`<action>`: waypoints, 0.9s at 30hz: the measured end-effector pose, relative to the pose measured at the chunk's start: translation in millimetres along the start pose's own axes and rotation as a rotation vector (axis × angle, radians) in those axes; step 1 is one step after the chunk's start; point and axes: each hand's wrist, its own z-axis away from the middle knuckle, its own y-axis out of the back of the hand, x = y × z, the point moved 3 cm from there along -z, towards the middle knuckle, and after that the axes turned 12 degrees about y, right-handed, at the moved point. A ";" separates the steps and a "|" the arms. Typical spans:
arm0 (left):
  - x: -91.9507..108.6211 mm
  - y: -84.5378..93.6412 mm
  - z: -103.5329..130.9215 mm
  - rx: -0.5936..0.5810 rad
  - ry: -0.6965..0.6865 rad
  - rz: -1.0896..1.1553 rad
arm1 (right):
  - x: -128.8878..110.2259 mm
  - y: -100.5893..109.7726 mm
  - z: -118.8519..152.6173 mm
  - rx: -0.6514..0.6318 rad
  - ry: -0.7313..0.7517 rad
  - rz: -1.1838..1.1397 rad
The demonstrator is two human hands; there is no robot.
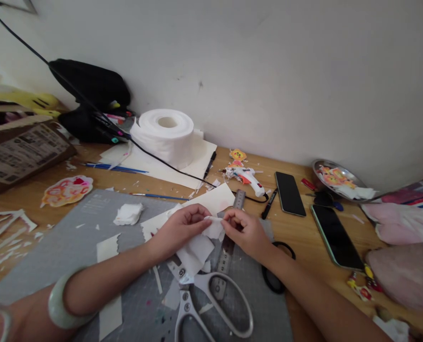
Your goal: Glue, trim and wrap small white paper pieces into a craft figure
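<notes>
My left hand [186,227] and my right hand [242,230] pinch a small piece of white tissue [214,229] between them, above a grey cutting mat [69,266]. Metal scissors [187,299] lie just below, partly under loose white paper [196,251]. A steel ruler [224,260] runs beneath my right hand. Behind my hands is a cream sheet of paper [218,198]. A folded white tissue pad [128,214] rests on the mat to the left, above a cut paper strip [110,304].
At the back stand a large white roll [166,135] and a glue gun [250,179]. Two phones [290,193] [335,236] and a metal bowl [339,180] are on the right. A cardboard box [26,152] and paper scraps [4,232] lie left.
</notes>
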 end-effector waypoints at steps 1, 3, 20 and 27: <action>-0.4 0.3 -0.2 0.002 -0.005 -0.014 | -0.4 0.0 0.0 -0.002 0.004 0.001; -1.3 0.9 -0.7 0.008 -0.012 -0.037 | -1.1 -0.1 0.0 -0.011 0.014 0.003; -1.5 1.7 -1.2 0.006 -0.064 -0.108 | 2.6 -1.8 0.0 -0.030 -0.009 -0.001; -0.2 -0.3 -0.1 -0.009 -0.063 -0.079 | 0.7 -0.9 -0.3 -0.040 0.005 0.015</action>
